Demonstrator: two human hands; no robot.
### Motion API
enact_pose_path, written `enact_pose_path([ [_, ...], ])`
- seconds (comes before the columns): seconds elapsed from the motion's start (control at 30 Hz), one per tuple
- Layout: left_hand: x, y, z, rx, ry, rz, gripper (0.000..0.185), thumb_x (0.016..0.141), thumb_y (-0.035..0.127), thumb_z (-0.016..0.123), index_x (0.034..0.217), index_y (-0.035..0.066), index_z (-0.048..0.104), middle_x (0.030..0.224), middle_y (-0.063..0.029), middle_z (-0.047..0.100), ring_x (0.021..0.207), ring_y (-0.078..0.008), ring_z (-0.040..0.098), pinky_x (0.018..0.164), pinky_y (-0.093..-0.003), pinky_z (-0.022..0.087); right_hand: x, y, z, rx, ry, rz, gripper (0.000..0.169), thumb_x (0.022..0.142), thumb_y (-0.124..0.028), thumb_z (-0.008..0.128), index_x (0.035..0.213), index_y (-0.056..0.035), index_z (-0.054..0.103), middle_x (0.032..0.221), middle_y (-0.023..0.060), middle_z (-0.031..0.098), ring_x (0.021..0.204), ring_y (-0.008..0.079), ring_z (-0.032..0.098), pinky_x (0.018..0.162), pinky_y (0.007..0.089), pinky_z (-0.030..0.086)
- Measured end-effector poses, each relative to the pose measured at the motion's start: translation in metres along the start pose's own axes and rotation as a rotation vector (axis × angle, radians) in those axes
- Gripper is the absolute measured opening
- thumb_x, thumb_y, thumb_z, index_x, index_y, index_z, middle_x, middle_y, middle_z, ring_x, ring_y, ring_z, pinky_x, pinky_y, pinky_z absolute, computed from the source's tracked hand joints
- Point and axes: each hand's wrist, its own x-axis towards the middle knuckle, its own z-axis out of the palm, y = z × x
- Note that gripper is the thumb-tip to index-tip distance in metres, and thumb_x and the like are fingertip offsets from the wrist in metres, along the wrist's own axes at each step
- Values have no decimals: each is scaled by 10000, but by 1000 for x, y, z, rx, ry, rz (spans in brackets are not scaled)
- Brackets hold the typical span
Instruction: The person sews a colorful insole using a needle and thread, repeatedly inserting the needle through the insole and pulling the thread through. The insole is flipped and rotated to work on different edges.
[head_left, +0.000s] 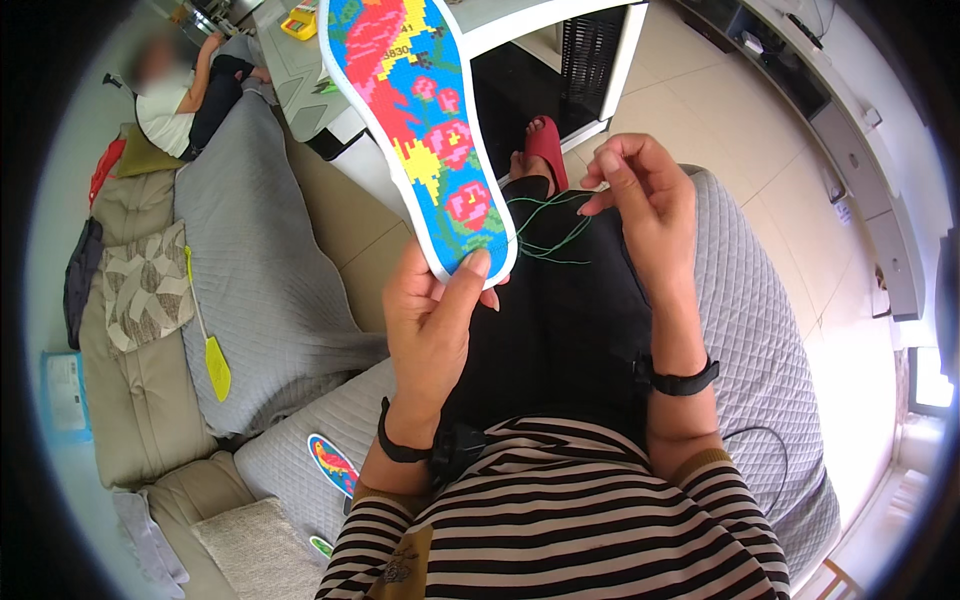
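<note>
My left hand (435, 322) grips the heel end of an embroidery insole (420, 150), thumb on the printed face and fingers behind. The insole has a white bound edge and a pattern of a red bird and pink flowers on blue. A few dark green stitches show near the heel by my thumb. Green thread (551, 244) hangs in loose loops from the insole's right edge across to my right hand (645, 202). That hand is raised to the right with thumb and fingertips pinched on the thread. Whether a needle is between the fingertips is too small to tell.
Another bird-patterned insole (330, 461) lies on the grey quilted sofa cover (300, 427) at my left. A yellow-green fly swatter (217, 367) rests farther along. Ahead stands a white-edged table (555, 26) with a yellow container (300, 22). A person (169, 105) sits at the far left.
</note>
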Motion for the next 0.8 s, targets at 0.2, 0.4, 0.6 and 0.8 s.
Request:
enact_pose_path([
  [0.2,2,1,-1,-9,13,51,170,888,2,570,1056,-21,572,957,-80,645,769,-97,587,604,-243,457,-19,-9,7,-165,-76,-169,75,885,32,597,944,24,641,885,46,587,779,94,570,640,200,495],
  [0.4,1,4,-1,39,48,63,171,889,-1,575,1059,-10,577,965,-72,645,765,-86,579,627,-237,461,-40,-22,20,-311,-203,-198,108,820,70,645,916,24,663,794,67,595,693,149,538,616,249,424],
  [0.6,1,3,-5,74,30,99,158,897,4,573,1054,-10,575,979,-74,643,774,-85,579,630,-236,458,-47,-24,29,-292,-214,-189,133,806,74,654,929,26,668,746,81,552,638,156,508,553,259,394],
  [0.8,1,4,-1,45,44,102,153,907,21,587,1054,-16,566,957,-65,640,733,-52,562,630,-201,469,-49,-26,31,-303,-211,-199,148,806,75,652,944,26,676,747,75,550,637,145,486,553,255,377],
])
